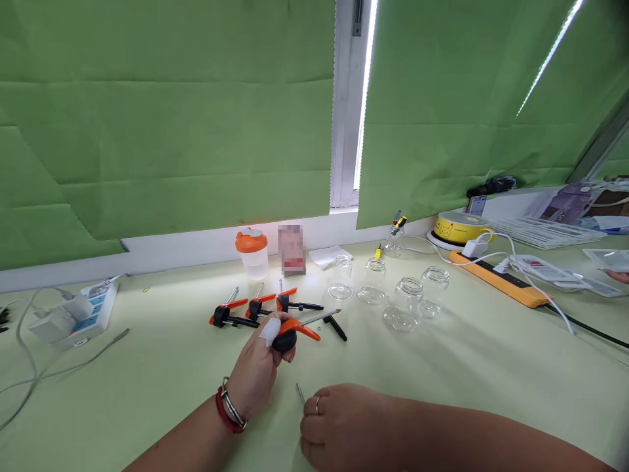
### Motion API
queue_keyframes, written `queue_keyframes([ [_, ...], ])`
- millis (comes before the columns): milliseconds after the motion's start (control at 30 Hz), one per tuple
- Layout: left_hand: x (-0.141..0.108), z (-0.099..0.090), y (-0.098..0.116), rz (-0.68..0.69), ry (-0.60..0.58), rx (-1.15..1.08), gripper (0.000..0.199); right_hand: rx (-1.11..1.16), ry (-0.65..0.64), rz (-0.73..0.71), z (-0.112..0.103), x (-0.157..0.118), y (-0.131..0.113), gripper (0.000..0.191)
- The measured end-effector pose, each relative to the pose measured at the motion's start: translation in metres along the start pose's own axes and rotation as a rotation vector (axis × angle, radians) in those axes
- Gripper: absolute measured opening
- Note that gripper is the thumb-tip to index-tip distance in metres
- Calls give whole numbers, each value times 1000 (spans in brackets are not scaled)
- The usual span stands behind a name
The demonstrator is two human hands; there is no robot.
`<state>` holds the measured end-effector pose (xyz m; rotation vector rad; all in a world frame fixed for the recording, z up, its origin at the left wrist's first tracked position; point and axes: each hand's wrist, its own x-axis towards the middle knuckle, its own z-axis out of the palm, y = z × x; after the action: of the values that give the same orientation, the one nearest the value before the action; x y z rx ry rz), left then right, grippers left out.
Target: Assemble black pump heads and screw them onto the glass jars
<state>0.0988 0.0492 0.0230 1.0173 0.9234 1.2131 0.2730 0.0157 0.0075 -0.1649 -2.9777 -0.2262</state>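
My left hand (260, 367), with white tape on one finger, is closed around an orange and black tool (293, 328) with a thin metal rod pointing right. My right hand (339, 423), lower and nearer to me, has curled fingers around a thin metal shaft (300, 392); the rest of that item is hidden. Three similar orange and black tools (221, 316), (256, 308), (285, 301) stand in a row behind my left hand. A loose black handle (336, 328) lies just right of the held tool's rod.
Several clear glass jars (403, 305) stand right of centre. An orange-lidded cup (254, 255) is at the back. Power strips lie left (91, 314) and right (506, 282), with cables. A person's hand (616, 276) shows at the right edge.
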Motion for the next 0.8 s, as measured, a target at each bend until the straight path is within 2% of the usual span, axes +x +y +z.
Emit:
queue_keyframes([
  [167,-2,1,-6,-89,-78,7,32,14,19,-74,-4,2,-8,8],
  [333,-3,5,-8,-188,-153,-84,33,6,12,-19,-5,1,-3,7],
  [600,-4,8,-7,-269,-205,-149,30,52,-155,65,-7,-1,4,7],
  [667,-4,8,-7,-285,-218,-162,30,153,-81,82,-6,0,5,10],
  [700,-5,8,-7,-293,-220,-170,30,235,2,104,-7,0,6,12],
  [800,-6,8,-10,-299,-237,-215,30,555,370,282,-13,0,12,19],
])
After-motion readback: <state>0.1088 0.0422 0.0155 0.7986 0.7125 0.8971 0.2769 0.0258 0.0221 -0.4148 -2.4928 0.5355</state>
